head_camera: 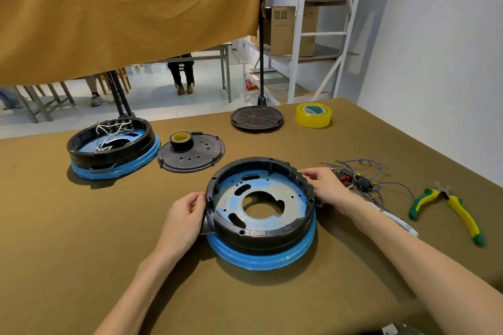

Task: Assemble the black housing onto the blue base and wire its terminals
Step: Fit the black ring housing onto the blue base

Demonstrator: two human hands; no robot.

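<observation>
Both hands grip the black housing (261,228) at opposite sides: the left hand (185,215) has curled fingers and thumb on its left rim, and the right hand (326,187) clasps the right rim with fingers bent over the ribbed edge. The housing sits on the blue base (261,260), near the front edge of the tabletop (81,226), about midway along it. Toward the far left edge stands a second black-and-blue assembly (113,148) with white wires inside. Just right of it lies a perforated black cover (192,153) carrying a roll of black tape (181,141). Farther back are a black disc (257,118) and a yellow tape roll (313,115). A wire bundle (359,179) lies right of the housing, and the pliers (449,209) near the right edge.
</observation>
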